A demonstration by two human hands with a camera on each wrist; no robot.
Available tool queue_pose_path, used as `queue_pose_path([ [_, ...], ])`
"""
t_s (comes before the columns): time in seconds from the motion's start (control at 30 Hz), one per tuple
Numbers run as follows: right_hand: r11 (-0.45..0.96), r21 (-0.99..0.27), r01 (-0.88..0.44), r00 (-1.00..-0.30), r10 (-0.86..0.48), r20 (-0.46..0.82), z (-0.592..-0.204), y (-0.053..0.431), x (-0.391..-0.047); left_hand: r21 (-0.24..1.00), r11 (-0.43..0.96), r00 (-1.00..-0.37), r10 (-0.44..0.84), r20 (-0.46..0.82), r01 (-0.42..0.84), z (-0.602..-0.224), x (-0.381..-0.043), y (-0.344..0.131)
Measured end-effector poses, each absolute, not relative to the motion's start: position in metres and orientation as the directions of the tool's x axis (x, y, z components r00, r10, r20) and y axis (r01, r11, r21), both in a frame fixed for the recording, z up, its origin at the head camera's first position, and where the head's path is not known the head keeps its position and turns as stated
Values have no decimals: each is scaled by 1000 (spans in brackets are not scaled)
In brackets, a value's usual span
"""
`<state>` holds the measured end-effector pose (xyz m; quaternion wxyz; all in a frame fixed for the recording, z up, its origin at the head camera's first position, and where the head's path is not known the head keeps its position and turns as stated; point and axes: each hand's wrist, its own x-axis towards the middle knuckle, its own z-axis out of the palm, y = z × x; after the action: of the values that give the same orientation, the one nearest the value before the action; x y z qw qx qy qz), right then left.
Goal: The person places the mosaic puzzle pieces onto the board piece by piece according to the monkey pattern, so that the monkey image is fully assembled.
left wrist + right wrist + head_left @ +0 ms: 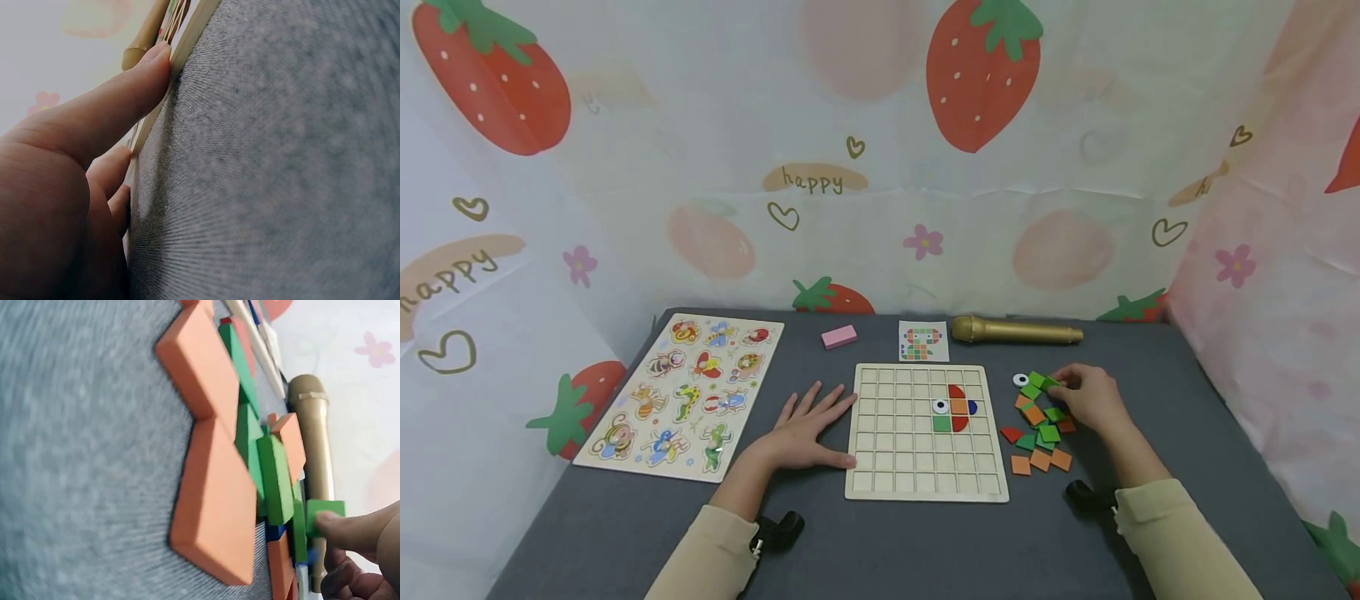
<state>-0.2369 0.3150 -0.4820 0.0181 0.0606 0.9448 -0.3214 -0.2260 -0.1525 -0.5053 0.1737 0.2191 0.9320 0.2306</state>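
Observation:
A wooden grid board (pixel 895 475) lies on the table, with a round eye piece (pixel 940 407), orange and green squares, red curved pieces and a blue piece set in its cells. My left hand (pixel 801 437) is spread beside it, the thumb (pixel 134 94) and fingers touching its left edge. To the right, my right hand (pixel 1092 398) is over a loose heap of coloured tiles. Between its thumb and finger it pinches a green square tile (pixel 326 509). Orange tiles (pixel 215 500) and other green ones lie close by.
A sticker-like insect board (pixel 651 437) lies at the left. Along the back are a pink block (pixel 838 337), a small pattern card (pixel 923 354) and a gold microphone (pixel 1022 331). A strawberry-print cloth (pixel 880 242) hangs behind the table.

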Motion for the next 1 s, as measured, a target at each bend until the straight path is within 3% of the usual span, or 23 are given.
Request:
queue_pose_path([
  [1.0,652,-757,-31,-998,-66,-16,-453,255,-231,507,795,-842,492,-220,332,-506,-226,-153],
])
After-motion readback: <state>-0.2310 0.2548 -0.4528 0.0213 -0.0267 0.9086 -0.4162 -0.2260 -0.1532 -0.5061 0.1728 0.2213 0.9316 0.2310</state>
